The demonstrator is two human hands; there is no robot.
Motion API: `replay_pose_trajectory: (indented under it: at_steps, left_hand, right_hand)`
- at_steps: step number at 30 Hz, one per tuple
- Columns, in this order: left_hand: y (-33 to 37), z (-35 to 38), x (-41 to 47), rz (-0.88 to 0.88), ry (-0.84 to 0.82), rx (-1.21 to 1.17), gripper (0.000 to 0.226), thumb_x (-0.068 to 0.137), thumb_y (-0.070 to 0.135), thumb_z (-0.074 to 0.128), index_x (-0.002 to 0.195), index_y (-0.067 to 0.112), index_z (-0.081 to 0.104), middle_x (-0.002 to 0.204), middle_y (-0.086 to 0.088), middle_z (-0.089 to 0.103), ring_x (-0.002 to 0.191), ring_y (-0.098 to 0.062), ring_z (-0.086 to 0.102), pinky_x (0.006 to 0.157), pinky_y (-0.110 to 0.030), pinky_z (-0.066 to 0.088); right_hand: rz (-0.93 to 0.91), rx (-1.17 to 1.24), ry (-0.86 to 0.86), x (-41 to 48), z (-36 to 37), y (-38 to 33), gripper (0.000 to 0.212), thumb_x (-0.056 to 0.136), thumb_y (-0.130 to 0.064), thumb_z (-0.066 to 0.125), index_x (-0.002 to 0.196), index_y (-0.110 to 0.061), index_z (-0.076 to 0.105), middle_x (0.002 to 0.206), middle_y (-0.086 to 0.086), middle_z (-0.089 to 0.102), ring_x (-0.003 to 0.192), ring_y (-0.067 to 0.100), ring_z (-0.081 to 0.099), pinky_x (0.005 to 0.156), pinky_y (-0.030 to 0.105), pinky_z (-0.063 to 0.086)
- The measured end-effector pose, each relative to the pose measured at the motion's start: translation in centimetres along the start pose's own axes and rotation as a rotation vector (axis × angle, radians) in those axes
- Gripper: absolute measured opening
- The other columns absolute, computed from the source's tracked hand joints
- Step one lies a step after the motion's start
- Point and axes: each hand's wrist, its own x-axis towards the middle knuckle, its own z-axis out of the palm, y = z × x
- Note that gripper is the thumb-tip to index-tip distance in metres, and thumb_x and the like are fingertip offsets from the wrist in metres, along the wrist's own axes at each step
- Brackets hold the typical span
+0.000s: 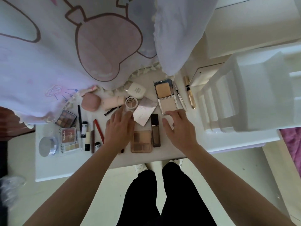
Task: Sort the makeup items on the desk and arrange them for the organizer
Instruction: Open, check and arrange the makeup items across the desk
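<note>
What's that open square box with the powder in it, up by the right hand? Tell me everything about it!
The open powder compact is a square, silvery hinged case lying flat on the white desk, lid folded back. The far half shows a tan square, perhaps a puff; the near half holds pale beige pressed powder. The right hand has fingertips at its near edge. A thin clear tube lies alongside.

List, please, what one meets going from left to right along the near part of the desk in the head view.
Round silver jar → clear palettes → red pencil → left hand → beige palette → brown bottle → right hand → white organizer.
</note>
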Motion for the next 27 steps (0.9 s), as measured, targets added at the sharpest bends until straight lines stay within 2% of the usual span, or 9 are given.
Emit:
replay_pose_trajectory:
  at_steps: [2, 4, 9, 14, 18, 21, 23, 24, 27]
  left_hand:
    - [-1.7, 0.2, -1.1, -0.046, -0.084, 0.051, 0.05, 0.1, 0.048, 0.034, 0.135, 0.016, 0.051, 0.149, -0.019, 0.042, 0.136, -0.039, 0.041, 0.104, -0.054, 0.039]
    - [-2.7, 0.2, -2.0, -0.127, -0.112, 0.024, 0.054, 0.102, 0.048, 0.037, 0.14, 0.013, 0.049, 0.152, -0.019, 0.039, 0.141, -0.037, 0.036, 0.113, -0.051, 0.031]
    - [-4.8, 0.5, -3.4, -0.211, -0.089, -0.08, 0.062, 0.097, 0.056, 0.039, 0.14, 0.012, 0.048, 0.151, -0.019, 0.038, 0.142, -0.037, 0.033, 0.113, -0.053, 0.028]
    - [-6.0, 0.3, -3.8, -0.187, 0.043, -0.1, 0.038, 0.086, 0.043, 0.071, 0.101, 0.008, 0.068, 0.14, -0.021, 0.051, 0.137, -0.042, 0.039, 0.11, -0.055, 0.035]
    - [-7.4, 0.5, -3.1, -0.196, 0.089, -0.074, 0.047, 0.085, 0.061, 0.052, 0.076, 0.018, 0.071, 0.113, -0.004, 0.063, 0.115, -0.031, 0.051, 0.099, -0.046, 0.043]
    - [-8.1, 0.4, -2.2, -0.174, 0.103, -0.127, 0.049, 0.091, 0.059, 0.05, 0.066, 0.021, 0.068, 0.093, 0.003, 0.06, 0.098, -0.023, 0.054, 0.094, -0.032, 0.036]
    - [-8.8, 0.1, -2.1, -0.163, 0.117, -0.228, 0.051, 0.093, 0.057, 0.05, 0.066, 0.018, 0.069, 0.085, 0.004, 0.062, 0.095, -0.02, 0.056, 0.093, -0.029, 0.034]
    - [-9.0, -0.3, -2.1, -0.167, 0.106, -0.346, 0.05, 0.093, 0.054, 0.052, 0.067, 0.016, 0.069, 0.08, 0.002, 0.064, 0.092, -0.02, 0.057, 0.093, -0.034, 0.04]
    - [-9.6, -2.3, -2.5, -0.337, -0.008, -0.879, 0.034, 0.093, 0.045, 0.057, 0.075, 0.019, 0.07, 0.075, -0.003, 0.068, 0.078, -0.027, 0.068, 0.079, -0.047, 0.057]
  right_hand:
    - [-0.05, 0.018, -0.058, 0.1, 0.9, -1.1, 0.03, 0.096, -0.04, 0.057, 0.12, -0.022, 0.059, 0.115, -0.003, 0.053, 0.078, 0.017, 0.062, 0.062, 0.028, 0.049]
    - [-0.107, 0.025, -0.055, 0.8, 1.7, -2.3, 0.028, 0.094, -0.035, 0.06, 0.116, -0.018, 0.061, 0.113, 0.001, 0.055, 0.086, 0.018, 0.061, 0.065, 0.028, 0.05]
    - [-0.168, -0.045, -0.085, 3.7, 3.6, -4.3, 0.033, 0.09, -0.03, 0.063, 0.119, -0.014, 0.063, 0.115, 0.008, 0.059, 0.102, 0.027, 0.06, 0.083, 0.042, 0.054]
    - [-0.189, -0.167, -0.166, 5.0, 4.8, -5.9, 0.039, 0.089, -0.032, 0.065, 0.125, -0.017, 0.06, 0.12, 0.007, 0.06, 0.111, 0.03, 0.057, 0.092, 0.043, 0.047]
    - [-0.182, -0.231, -0.197, 5.5, 6.2, -7.7, 0.041, 0.091, -0.033, 0.061, 0.128, -0.016, 0.057, 0.122, 0.01, 0.058, 0.112, 0.032, 0.056, 0.094, 0.045, 0.047]
    - [-0.182, -0.262, -0.156, 5.5, 7.4, -8.9, 0.041, 0.091, -0.026, 0.06, 0.13, -0.016, 0.053, 0.127, 0.015, 0.053, 0.112, 0.034, 0.055, 0.089, 0.044, 0.048]
    - [-0.179, -0.298, -0.132, 5.2, 8.4, -9.7, 0.044, 0.092, -0.022, 0.057, 0.135, -0.013, 0.049, 0.131, 0.017, 0.048, 0.109, 0.034, 0.055, 0.085, 0.044, 0.05]
    - [-0.181, -0.318, -0.127, 5.0, 8.9, -10.0, 0.046, 0.093, -0.021, 0.055, 0.137, -0.011, 0.047, 0.133, 0.018, 0.046, 0.108, 0.034, 0.055, 0.085, 0.044, 0.051]
    - [-0.179, -0.382, -0.112, 4.1, 9.9, -10.4, 0.052, 0.091, -0.019, 0.055, 0.141, -0.008, 0.044, 0.135, 0.016, 0.044, 0.106, 0.033, 0.054, 0.084, 0.043, 0.049]
